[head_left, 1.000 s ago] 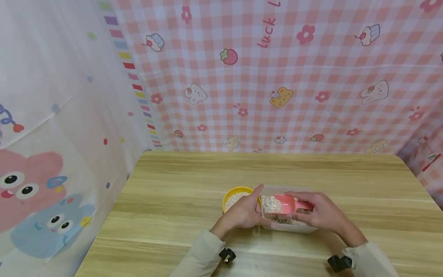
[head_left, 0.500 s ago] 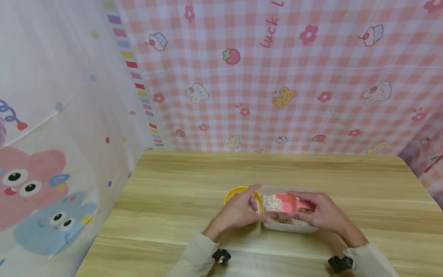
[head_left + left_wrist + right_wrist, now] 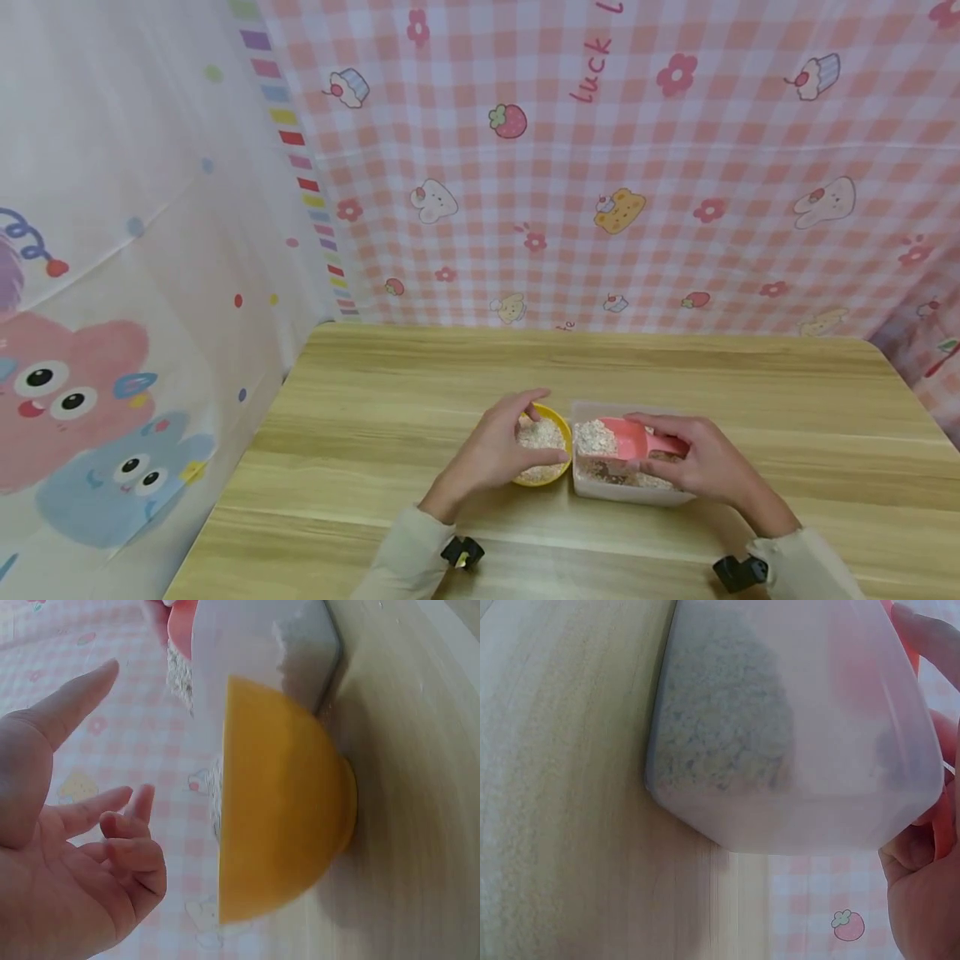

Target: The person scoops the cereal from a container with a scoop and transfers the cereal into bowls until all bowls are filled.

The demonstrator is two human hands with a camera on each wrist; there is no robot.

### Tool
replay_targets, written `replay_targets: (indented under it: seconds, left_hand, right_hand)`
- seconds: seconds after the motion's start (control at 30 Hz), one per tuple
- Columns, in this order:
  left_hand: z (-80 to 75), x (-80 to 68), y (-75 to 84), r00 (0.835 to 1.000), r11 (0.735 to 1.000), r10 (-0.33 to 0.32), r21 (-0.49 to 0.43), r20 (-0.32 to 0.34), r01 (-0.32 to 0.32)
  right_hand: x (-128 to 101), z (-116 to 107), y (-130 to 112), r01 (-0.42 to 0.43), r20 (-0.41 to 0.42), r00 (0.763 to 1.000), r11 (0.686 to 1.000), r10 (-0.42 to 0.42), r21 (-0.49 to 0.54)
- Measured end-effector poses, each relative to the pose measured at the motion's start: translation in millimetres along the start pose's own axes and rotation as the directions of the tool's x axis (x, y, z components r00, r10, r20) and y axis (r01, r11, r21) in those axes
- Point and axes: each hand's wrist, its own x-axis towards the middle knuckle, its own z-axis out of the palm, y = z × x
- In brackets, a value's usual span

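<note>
A yellow bowl (image 3: 564, 467) filled with pale flakes (image 3: 542, 437) that look like oats stands on the table. Over its left side hovers my left hand (image 3: 487, 446), thumb and fingers spread; the left wrist view shows a gap between that hand and the bowl's rim. Just right of the bowl is a translucent plastic box (image 3: 630, 494) partly filled with flakes. My right hand (image 3: 701, 462) grips the handle of a pink scoop (image 3: 626, 439). The scoop, heaped with flakes at its front, lies level at the top of the box. In the right wrist view, the box partly hides the fingers.
The wooden table (image 3: 420, 375) reaches back to a pink checked cloth (image 3: 465, 167). A white printed cloth (image 3: 165, 275) hangs along the left. A black wrist camera (image 3: 462, 552) sits at the left cuff, and another one (image 3: 741, 573) at the right.
My left hand has moved left, from between bowl and box to above the bowl's left side, uncovering more of the flakes. The right hand and scoop stay nearly still; the view has shifted slightly.
</note>
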Motion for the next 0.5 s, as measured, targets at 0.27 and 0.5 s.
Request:
replay_targets:
  seconds: [0.27, 0.5]
  left_hand:
    - [-11.7, -9.4, -20.2, 0.998, 0.999, -0.048, -0.023, -0.047, 0.047]
    - [-15.7, -16.1, -37.5, 0.994, 0.994, -0.105, 0.003, -0.001, 0.105]
  right_hand:
    - [-1, 1, 0, 0.021, -0.010, 1.000, 1.000, -0.021, 0.009]
    - [-1, 0, 0, 0.001, -0.004, 1.000, 1.000, 0.000, 0.013]
